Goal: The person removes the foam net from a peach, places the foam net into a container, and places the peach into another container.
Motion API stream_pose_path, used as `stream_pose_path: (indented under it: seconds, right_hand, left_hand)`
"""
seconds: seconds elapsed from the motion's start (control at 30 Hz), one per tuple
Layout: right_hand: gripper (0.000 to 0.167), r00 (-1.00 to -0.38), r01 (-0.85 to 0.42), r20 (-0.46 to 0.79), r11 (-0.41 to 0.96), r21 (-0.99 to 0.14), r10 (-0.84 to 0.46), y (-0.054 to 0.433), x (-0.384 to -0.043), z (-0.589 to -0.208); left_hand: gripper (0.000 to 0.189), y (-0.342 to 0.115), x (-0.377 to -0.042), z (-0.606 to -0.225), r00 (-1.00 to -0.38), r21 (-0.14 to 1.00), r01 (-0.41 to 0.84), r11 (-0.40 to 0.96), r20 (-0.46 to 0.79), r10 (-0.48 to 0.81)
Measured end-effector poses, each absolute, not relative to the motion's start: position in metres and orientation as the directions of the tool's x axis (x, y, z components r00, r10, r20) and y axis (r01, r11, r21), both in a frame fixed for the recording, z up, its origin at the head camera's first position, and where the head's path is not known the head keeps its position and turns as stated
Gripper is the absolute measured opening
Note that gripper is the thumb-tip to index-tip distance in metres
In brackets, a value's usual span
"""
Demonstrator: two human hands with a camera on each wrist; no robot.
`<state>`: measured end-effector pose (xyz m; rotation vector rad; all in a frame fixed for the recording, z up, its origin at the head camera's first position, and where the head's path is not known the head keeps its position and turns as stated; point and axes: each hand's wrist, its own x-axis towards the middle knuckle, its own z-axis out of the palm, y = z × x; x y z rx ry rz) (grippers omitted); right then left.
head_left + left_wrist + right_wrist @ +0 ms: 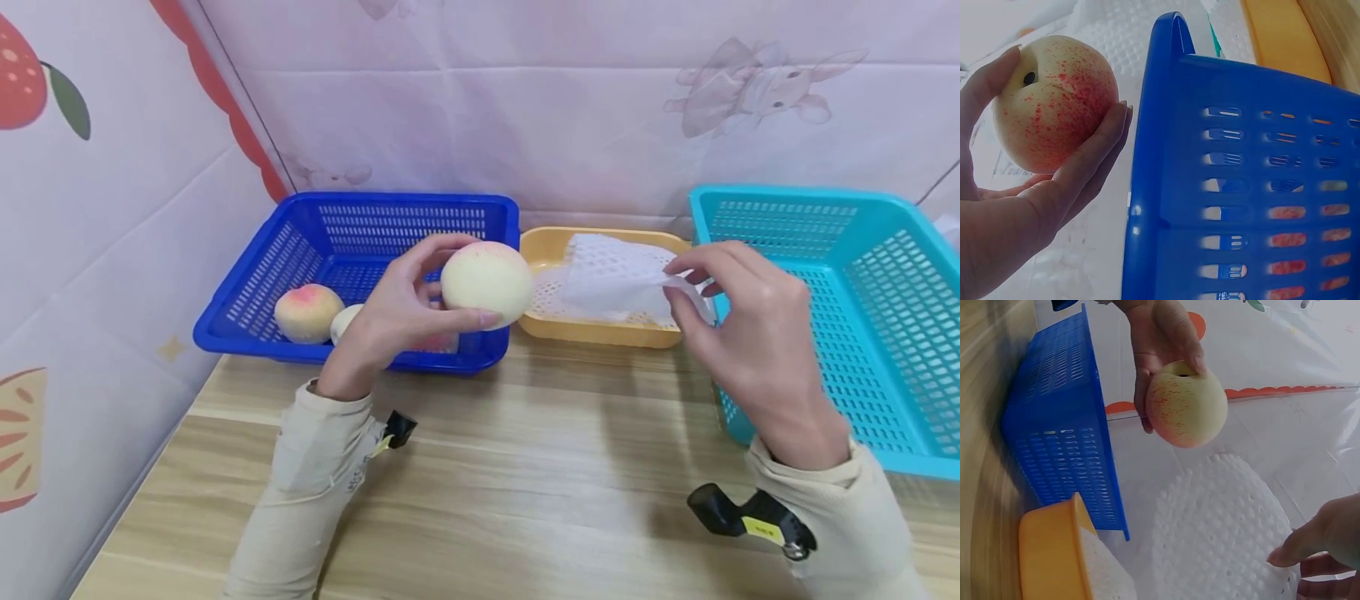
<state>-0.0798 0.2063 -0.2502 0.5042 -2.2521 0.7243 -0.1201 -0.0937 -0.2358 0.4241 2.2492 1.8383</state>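
Note:
My left hand [401,304] grips a pale peach [487,285] with a pink blush, held up over the right part of the blue basket [352,360]. In the left wrist view the peach [1054,103] shows red speckles and a dark stem hole, with thumb and fingers around it. My right hand [757,333] pinches the edge of a white foam net sleeve [615,275] above the yellow basket [600,332]. The right wrist view shows the foam net [1222,531] spread wide, just apart from the peach [1186,406].
More peaches [309,312] lie in the blue basket, partly hidden by the left hand. More white foam netting [547,292] lies in the yellow basket. A turquoise basket [855,350] stands at the right. A patterned wall covering [480,133] rises behind the wooden table [525,483].

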Motion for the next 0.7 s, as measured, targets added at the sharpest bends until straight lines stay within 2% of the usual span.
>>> stream_pose_path:
  seconds: [0.37, 0.7]
  right_hand:
    - [0.013, -0.74, -0.403, 0.67, 0.84, -0.363, -0.065, 0.184, -0.094, -0.268]
    - [0.005, -0.684, -0.293, 0.722, 0.868, -0.401, 0.102, 0.164, -0.124, -0.29]
  left_hand:
    - [0.068, -0.088, -0.122, -0.242, -0.917, 0.964, 0.132, 0.23, 0.03, 0.399]
    - [0.07, -0.085, -0.119, -0.241, -0.917, 0.963, 0.152, 0.223, 0.053, 0.396]
